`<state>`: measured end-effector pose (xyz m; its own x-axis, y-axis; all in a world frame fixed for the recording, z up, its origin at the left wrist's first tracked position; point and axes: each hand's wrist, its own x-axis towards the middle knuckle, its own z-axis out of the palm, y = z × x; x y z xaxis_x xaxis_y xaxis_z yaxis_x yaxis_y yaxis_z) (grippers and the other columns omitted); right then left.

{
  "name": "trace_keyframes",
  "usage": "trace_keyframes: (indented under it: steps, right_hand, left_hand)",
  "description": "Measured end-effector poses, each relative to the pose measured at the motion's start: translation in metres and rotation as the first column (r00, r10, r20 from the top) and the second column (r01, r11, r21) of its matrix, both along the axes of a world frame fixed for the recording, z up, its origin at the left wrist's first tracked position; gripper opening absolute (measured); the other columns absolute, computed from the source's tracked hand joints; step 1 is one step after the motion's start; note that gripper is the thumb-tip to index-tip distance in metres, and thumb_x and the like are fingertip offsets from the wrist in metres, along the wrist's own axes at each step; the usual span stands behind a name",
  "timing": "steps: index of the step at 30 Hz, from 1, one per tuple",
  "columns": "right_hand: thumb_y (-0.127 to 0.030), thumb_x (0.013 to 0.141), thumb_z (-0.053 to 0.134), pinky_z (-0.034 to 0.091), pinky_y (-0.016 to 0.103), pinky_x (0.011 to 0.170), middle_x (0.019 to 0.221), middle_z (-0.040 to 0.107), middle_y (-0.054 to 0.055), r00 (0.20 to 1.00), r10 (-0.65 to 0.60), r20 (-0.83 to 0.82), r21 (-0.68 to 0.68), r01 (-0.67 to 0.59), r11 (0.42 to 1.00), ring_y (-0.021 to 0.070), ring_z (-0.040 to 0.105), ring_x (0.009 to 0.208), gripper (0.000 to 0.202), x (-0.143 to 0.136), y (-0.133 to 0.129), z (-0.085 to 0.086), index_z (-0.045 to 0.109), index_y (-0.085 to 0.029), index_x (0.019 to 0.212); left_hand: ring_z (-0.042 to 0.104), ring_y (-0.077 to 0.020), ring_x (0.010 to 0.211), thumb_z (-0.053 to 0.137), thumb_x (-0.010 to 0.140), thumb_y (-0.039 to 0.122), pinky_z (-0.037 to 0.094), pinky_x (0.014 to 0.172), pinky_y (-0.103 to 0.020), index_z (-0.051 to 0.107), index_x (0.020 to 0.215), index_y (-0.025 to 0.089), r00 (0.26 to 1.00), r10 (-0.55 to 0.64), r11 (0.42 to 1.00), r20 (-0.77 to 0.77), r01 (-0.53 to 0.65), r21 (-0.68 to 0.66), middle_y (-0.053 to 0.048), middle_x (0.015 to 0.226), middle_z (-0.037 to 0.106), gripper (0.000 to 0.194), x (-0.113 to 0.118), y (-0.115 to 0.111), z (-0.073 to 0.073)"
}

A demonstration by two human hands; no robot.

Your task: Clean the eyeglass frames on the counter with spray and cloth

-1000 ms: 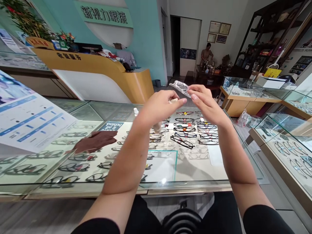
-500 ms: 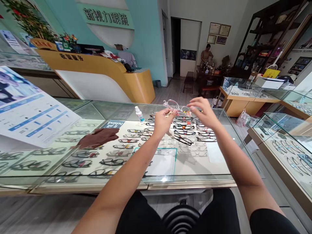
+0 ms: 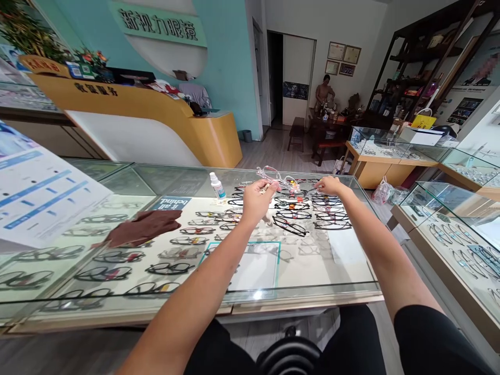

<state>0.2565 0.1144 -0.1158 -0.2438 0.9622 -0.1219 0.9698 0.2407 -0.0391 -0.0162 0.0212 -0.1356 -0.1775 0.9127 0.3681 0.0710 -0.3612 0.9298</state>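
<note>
Left hand [image 3: 258,202] pinches transparent plastic-framed eyeglasses [image 3: 278,177] plus pale bunched material [image 3: 267,217], right of the small white plastic bottle [image 3: 217,186]. Right hand [image 3: 330,185], farther right of the bottle, curls its fingers at the rows of dark-rimmed eyeglasses [image 3: 292,214]; can't tell if gripping any. Crumpled brown cloth [image 3: 142,228] lies left of the bottle, glass-topped display counter [image 3: 316,273] under it.

Green wall sign [image 3: 159,25] at upper left, four framed sheets [image 3: 352,54] right of top centre, dark shelving [image 3: 406,58] at upper right; grey bin [image 3: 247,136] and low bench [image 3: 297,128] stand near upper centre.
</note>
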Motion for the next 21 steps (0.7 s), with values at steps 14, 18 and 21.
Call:
trace_keyframes:
  steps: [14, 18, 21]
  right_hand:
    - [-0.029, 0.097, 0.064, 0.042, 0.045, 0.101, 0.135, 0.066, 0.015, 0.997, 0.068, 0.036, 0.237, -0.075, 0.969, 0.0337, 0.052, 0.124, 0.023, 0.022, -0.009, 0.003, 0.082, -0.021, 0.110]
    - [-0.021, 0.096, 0.064, 0.039, 0.045, 0.102, 0.140, 0.069, 0.013, 0.995, 0.090, 0.053, 0.235, -0.100, 0.967, 0.0327, 0.051, 0.124, 0.020, 0.025, -0.016, -0.005, 0.083, -0.020, 0.103]
    - [-0.020, 0.096, 0.062, 0.038, 0.044, 0.101, 0.134, 0.073, 0.013, 0.993, 0.102, 0.063, 0.218, -0.114, 0.969, 0.0325, 0.052, 0.121, 0.022, 0.026, -0.017, -0.010, 0.083, -0.019, 0.101]
  left_hand:
    - [0.045, -0.0104, 0.047, 0.075, 0.079, 0.053, 0.033, 0.046, -0.025, 0.075, 0.078, 0.017, 1.000, 0.009, 1.000, -0.025, -0.009, -0.010, -0.003, 0.071, 0.072, 0.036, 0.001, -0.004, 0.002]
    - [0.044, -0.0104, 0.047, 0.075, 0.078, 0.052, 0.032, 0.045, -0.025, 0.074, 0.078, 0.017, 1.000, 0.006, 1.000, -0.029, -0.006, -0.012, -0.004, 0.074, 0.073, 0.035, 0.002, -0.006, 0.003]
    - [0.044, -0.0104, 0.047, 0.075, 0.078, 0.052, 0.031, 0.045, -0.025, 0.075, 0.080, 0.017, 1.000, 0.002, 1.000, -0.028, -0.002, -0.024, -0.005, 0.077, 0.076, 0.036, 0.002, -0.005, 0.002]
